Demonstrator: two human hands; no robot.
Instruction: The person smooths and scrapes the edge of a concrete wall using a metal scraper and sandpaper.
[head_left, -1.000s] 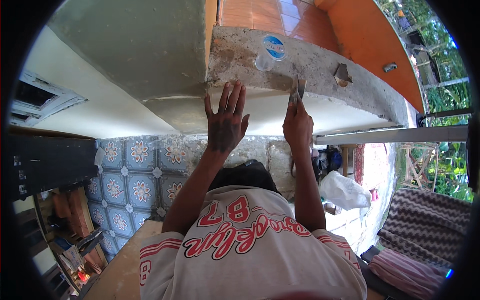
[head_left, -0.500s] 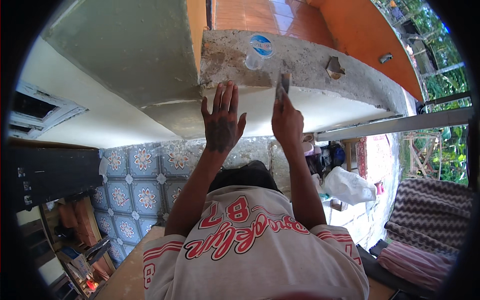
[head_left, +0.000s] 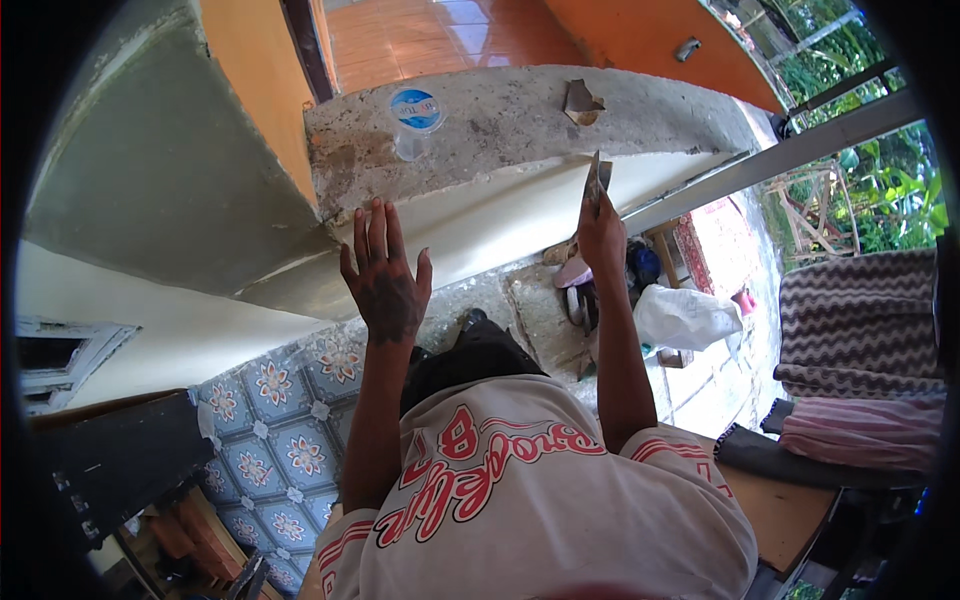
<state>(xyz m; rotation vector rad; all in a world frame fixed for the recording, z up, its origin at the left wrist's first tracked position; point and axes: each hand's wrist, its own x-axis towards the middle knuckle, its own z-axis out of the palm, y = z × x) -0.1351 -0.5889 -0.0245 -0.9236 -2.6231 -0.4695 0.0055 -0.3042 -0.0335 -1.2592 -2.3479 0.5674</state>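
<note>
My left hand [head_left: 388, 285] lies with its fingers stretched out at the upper edge of a white curved wall [head_left: 480, 222], its back darkly stained. Over to the right, my right hand [head_left: 603, 242] grips a flat-bladed scraper [head_left: 599, 176], blade pointing up near the wall's top edge. The scraper's handle is mostly hidden in my fingers. Above the wall runs a rough grey concrete ledge [head_left: 490, 118]. On it stands a clear plastic cup [head_left: 409, 145] with a blue lid label, and farther right lies a torn brown scrap [head_left: 581, 103].
A grey metal beam [head_left: 770, 150] slants across the right side. Shoes [head_left: 572, 272] and a white sack [head_left: 685, 318] sit on the floor below it. Patterned blue tiles [head_left: 305, 450] cover the floor at left. Striped cloths [head_left: 860, 330] hang at the right.
My view has swung, so the ledge and cup appear farther left. My right hand with the scraper has shifted right along the wall edge; my left hand is still spread at the wall.
</note>
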